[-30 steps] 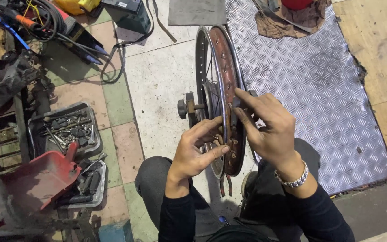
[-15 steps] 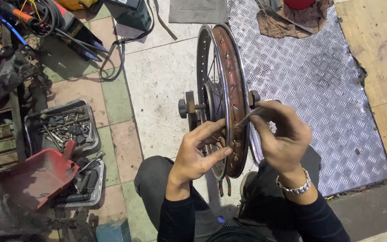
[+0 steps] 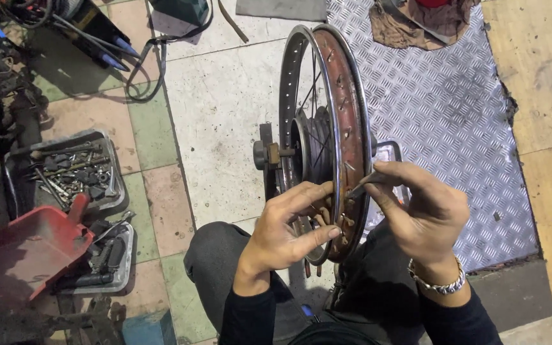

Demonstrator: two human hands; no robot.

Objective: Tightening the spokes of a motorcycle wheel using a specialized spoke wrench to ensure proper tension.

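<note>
A rusty spoked wheel rim [image 3: 352, 108] stands upright on a small stand between my knees, its hub and axle [image 3: 275, 153] pointing left. My left hand [image 3: 285, 233] rests on the near part of the rim, thumb and fingers pressed against the spoke nipples on its inner face. My right hand [image 3: 420, 214] is on the right side of the rim and pinches a thin metal tool [image 3: 360, 187] whose tip touches the rim's rusty inner face. A metal bracelet sits on my right wrist.
A grey tray of bolts and small tools [image 3: 71, 169] lies at the left, with a second tray [image 3: 107, 255] and a red plastic part [image 3: 23, 246] nearer. Cables [image 3: 142, 61] run across the tiled floor at the top left. A checker-plate sheet [image 3: 442, 108] lies behind the wheel, wooden boards [image 3: 544, 96] at right.
My right hand has drawn back from over the rim's top edge to its right side and now holds the thin tool against the rim. My left hand stays on the near rim.
</note>
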